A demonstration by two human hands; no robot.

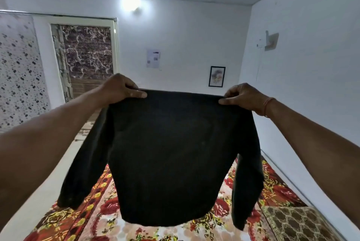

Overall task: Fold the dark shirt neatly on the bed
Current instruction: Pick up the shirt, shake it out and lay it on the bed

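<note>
the dark shirt (175,153) hangs spread out in the air over the bed (105,221), held up by its top edge. the left hand (120,89) pinches the top left corner, thumb on the near face and fingers curled over the far side. the right hand (243,96) pinches the top right corner in the same way and wears a thin orange band (267,105) at the wrist. the top edge runs taut and nearly level between the two hands. the left sleeve swings out to the left and the right sleeve drops straight down beside the body. the hem hangs above the bed's red flowered cover.

a brown patterned cushion (298,223) lies on the bed at near right. on the far wall are a framed picture (216,76), a sheet of paper (153,58) and a bright lamp (130,4). a marbled door (85,59) stands at far left, beside a spotted curtain (19,69).
</note>
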